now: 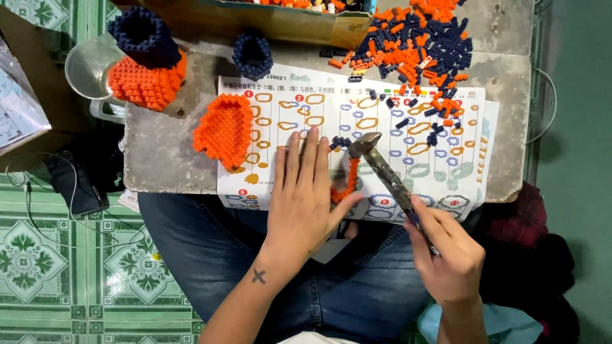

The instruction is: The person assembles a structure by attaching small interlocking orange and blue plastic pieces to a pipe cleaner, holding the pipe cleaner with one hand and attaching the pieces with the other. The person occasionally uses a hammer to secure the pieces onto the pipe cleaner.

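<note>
My left hand (305, 194) lies flat, fingers together, on a printed instruction sheet (408, 159), pressing beside a curved strip of orange bricks (347, 181). My right hand (449, 251) grips the handle of a small worn hammer (382, 169), whose head hovers just above the strip's top end, next to a few dark blue bricks (340, 142). A flat orange brick panel (224, 130) lies to the left on the sheet's edge.
A stone slab (159, 159) serves as the work surface over my lap. An orange and dark blue brick build (145, 60), a dark blue ring (252, 56), a loose pile of bricks (414, 44), a cardboard box (280, 22) and a plastic jug (89, 67) stand behind.
</note>
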